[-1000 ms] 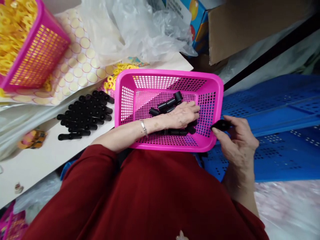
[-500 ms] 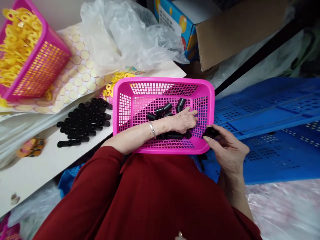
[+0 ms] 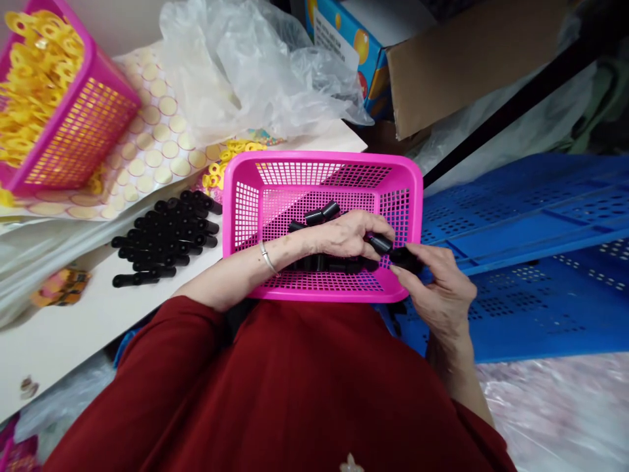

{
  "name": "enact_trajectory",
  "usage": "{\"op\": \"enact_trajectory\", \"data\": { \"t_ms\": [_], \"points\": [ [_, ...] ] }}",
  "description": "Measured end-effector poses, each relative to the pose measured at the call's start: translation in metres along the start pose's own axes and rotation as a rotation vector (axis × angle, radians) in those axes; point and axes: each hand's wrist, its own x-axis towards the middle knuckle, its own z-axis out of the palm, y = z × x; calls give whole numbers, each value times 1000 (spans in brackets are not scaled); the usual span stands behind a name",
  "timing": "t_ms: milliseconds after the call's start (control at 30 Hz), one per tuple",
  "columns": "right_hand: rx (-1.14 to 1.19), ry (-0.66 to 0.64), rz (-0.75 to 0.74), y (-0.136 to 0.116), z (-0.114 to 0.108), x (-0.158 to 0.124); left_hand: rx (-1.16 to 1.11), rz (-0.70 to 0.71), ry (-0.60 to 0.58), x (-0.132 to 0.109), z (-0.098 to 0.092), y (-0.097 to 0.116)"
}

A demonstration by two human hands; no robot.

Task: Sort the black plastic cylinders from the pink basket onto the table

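Observation:
My left hand (image 3: 351,233) reaches over a pink basket (image 3: 322,157) and pinches a black cylinder (image 3: 380,243) near the basket's right end. Close beside it, my right hand (image 3: 437,282) grips another black piece (image 3: 405,260) between thumb and fingers over the basket's right rim. The two black pieces are nearly end to end; whether they touch is hard to tell. Several black cylinders (image 3: 322,213) lie on the basket floor, partly hidden under my left forearm.
Black pieces (image 3: 167,236) stand in rows on the white table (image 3: 73,334) at left. A tilted pink basket (image 3: 88,131) holds yellow rings. Plastic bags (image 3: 255,65) and a blue box (image 3: 344,46) lie behind. Blue perforated crates (image 3: 521,262) are at right.
My left hand has closed on a black cylinder and lifted it towards my right hand. My right hand has moved slightly left with its black piece.

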Motion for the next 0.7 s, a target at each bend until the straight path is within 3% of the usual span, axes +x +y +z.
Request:
{"op": "enact_trajectory", "data": {
  "t_ms": [167, 400, 600, 700],
  "points": [
    [21, -54, -52, -6, 3, 6, -21, -25, 37, -5, -2, 6],
    [-7, -86, -70, -6, 3, 3, 2, -35, -2, -10, -4, 7],
    [-69, -162, -127, -11, 6, 5, -127, -103, -32, -14, 1, 12],
    [-3, -96, -54, -9, 15, 2, -100, -112, -13, -14, 5, 17]
  ]
}}
